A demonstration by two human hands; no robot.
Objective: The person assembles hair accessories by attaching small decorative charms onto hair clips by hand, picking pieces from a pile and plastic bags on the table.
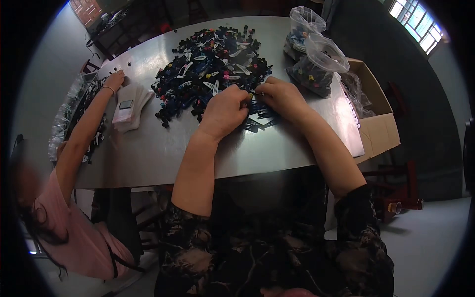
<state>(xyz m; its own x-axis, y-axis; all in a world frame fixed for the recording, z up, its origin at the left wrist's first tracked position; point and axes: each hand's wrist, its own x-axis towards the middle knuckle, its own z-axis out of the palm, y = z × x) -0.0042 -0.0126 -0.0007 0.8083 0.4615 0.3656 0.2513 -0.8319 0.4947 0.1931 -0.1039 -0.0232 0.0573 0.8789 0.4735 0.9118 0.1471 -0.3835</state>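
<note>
A large heap of small hair clips [205, 69], mostly black and dark blue with white, pink and yellow ones among them, lies on the metal table [153, 156]. My left hand [225, 111] is closed at the heap's near edge, its fingers curled; what they hold is hidden. Just to its right, my right hand [283, 97] pinches what looks like a small dark hair clip at its fingertips. The two hands are close together but apart. Below and between them lie several dark blue snap clips [260, 116] in a loose group.
At left a co-worker's hand [116, 79] reaches past a stack of clear packets [131, 101] bearing a small grey device [126, 104]. Plastic-wrapped clips [67, 114] line the left edge. Bags of clips [314, 74] and a cardboard box [381, 131] stand at right.
</note>
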